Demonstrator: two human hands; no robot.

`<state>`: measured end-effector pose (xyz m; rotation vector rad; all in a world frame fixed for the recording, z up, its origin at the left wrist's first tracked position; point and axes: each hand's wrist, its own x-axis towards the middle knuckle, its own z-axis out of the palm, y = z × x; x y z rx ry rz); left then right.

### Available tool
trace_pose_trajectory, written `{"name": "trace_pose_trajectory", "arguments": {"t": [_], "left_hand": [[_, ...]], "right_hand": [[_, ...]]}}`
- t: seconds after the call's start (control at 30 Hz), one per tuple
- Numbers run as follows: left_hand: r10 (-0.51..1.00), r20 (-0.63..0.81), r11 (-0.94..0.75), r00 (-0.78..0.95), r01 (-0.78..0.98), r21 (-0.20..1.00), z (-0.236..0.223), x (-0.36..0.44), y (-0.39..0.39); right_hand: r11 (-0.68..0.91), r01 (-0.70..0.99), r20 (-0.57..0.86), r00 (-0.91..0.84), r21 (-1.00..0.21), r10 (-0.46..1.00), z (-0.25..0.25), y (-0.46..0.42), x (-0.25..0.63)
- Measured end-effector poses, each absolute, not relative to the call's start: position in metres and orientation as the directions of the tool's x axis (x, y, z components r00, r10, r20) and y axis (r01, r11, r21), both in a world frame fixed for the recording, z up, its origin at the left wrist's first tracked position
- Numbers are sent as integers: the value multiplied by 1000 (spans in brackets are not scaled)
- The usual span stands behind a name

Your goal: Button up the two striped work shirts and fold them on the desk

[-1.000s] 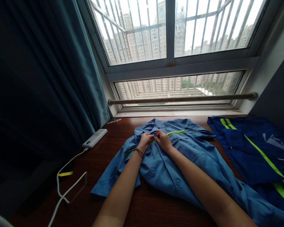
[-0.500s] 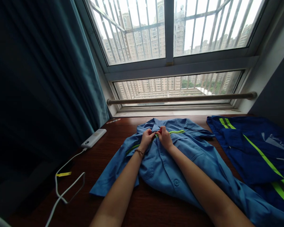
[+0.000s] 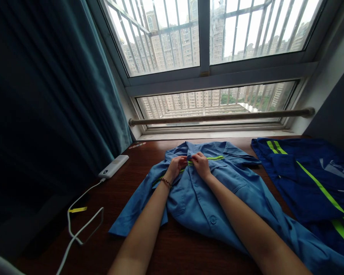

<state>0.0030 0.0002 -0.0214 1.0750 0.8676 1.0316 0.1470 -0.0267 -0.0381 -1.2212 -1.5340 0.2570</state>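
A light blue work shirt with yellow-green stripes lies spread on the dark wooden surface, its collar toward the window. At its front placket, just below the collar, both hands meet. My left hand, a beaded bracelet on its wrist, has its fingertips at the placket edge. My right hand pinches the placket cloth from the other side. Whatever small part sits between the fingertips is hidden. Lower down the front, a round button shows.
Dark blue clothing with yellow-green stripes lies at the right. On the left are a white power strip, its white cable with a yellow tag, and a blue curtain. A metal rail crosses the window.
My left fingers have loosened and straightened a little at the placket. My right hand stays pinched there, shifted slightly. The shirt lies nearly as before; the view has tilted slightly.
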Motion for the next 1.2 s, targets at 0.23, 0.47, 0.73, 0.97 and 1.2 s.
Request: {"name": "trace_pose_trajectory", "arguments": {"t": [0.23, 0.47, 0.73, 0.97, 1.2], "left_hand": [[940, -261, 306, 219, -207, 929, 5, 13, -11], [985, -166, 125, -49, -461, 879, 83, 31, -66], [999, 4, -23, -37, -533, 846, 134, 33, -135], [998, -8, -26, -70, -468, 883, 142, 28, -148], [989, 90, -2, 116, -607, 795, 157, 14, -155]], "right_hand": [[216, 152, 264, 576, -965, 774, -35, -17, 157], [262, 25, 231, 559, -965, 797, 29, -37, 166], [238, -53, 235, -471, -970, 850, 138, -151, 132], [352, 144, 249, -471, -925, 846, 144, -182, 118], [279, 355, 81, -481, -892, 873, 126, -133, 149]]}}
